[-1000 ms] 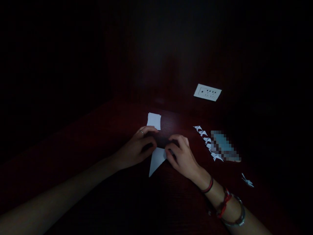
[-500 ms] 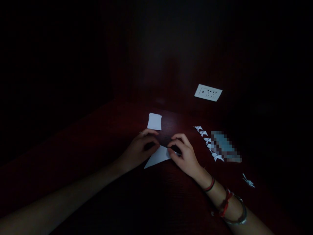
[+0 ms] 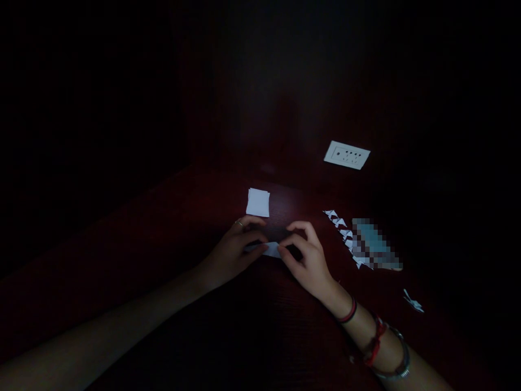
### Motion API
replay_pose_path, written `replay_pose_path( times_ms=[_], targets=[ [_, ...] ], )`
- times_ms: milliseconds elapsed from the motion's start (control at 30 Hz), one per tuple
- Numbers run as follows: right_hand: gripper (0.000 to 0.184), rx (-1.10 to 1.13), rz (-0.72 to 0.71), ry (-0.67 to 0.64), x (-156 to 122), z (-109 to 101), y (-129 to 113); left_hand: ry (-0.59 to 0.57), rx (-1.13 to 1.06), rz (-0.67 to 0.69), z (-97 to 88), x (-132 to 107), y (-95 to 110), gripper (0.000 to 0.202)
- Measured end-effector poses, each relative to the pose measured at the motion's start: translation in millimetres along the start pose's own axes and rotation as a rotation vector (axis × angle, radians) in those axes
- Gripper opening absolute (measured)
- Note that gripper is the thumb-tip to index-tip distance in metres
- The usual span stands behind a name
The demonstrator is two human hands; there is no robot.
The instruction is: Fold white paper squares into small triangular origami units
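Between my two hands is a folded sheet of white paper (image 3: 272, 249), showing as a narrow strip just above the dark red table (image 3: 163, 228). My left hand (image 3: 236, 247), with a ring on one finger, pinches its left part between thumb and fingertips. At the right part, the thumb and curled fingers of my right hand (image 3: 307, 258) close on the paper. The fingers cover both ends of it. Just beyond my left hand lies a stack of white paper squares (image 3: 258, 202).
Right of my right hand, folded white paper pieces (image 3: 345, 237) lie in a slanting row beside a blurred-out bluish object (image 3: 376, 244). Nearer me is a small folded white paper piece (image 3: 413, 301). A white socket plate (image 3: 347, 155) sits on the wall behind. The surroundings are very dark.
The paper was a wide triangle with a point toward the lower left; now only a narrow strip shows between my fingers. Both hands stay nearly in place.
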State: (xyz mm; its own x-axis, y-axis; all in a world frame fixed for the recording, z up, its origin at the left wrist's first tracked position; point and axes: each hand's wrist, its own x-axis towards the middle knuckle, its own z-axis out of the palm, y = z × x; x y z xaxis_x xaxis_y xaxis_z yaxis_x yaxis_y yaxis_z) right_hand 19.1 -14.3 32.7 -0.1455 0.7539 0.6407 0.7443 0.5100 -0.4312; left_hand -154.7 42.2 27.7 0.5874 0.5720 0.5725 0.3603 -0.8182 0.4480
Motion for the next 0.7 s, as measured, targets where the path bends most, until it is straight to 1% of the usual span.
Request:
replay_pose_path(
  times_ms=[133, 233, 400, 567, 633, 700],
  targets=[
    [0.013, -0.064, -0.061, -0.013, 0.4, 0.2, 1.2, 0.011, 0.052, 0.052, 1.1, -0.5, -0.9, 0.011],
    [0.012, -0.131, -0.108, -0.029, 0.7, 0.1, 0.2, 0.024, 0.103, 0.108, 2.3, -0.6, 1.4, 0.014],
    [0.011, -0.242, -0.129, -0.019, 1.0, -0.3, -1.8, 0.044, 0.201, 0.157, 1.9, -1.4, 4.1, 0.014],
    [0.013, -0.308, -0.254, -0.011, 1.3, -4.5, -0.9, 0.053, 0.275, 0.170, -0.6, -0.6, 8.5, 0.013],
    [0.014, -0.316, -0.273, 0.004, 1.6, -7.9, 2.8, 0.063, 0.279, 0.170, -2.2, 0.5, 4.3, 0.015],
    [0.013, -0.328, -0.254, 0.047, 2.0, -11.9, 8.4, 0.081, 0.284, 0.145, -5.2, 1.6, -6.2, 0.016]
  ],
)
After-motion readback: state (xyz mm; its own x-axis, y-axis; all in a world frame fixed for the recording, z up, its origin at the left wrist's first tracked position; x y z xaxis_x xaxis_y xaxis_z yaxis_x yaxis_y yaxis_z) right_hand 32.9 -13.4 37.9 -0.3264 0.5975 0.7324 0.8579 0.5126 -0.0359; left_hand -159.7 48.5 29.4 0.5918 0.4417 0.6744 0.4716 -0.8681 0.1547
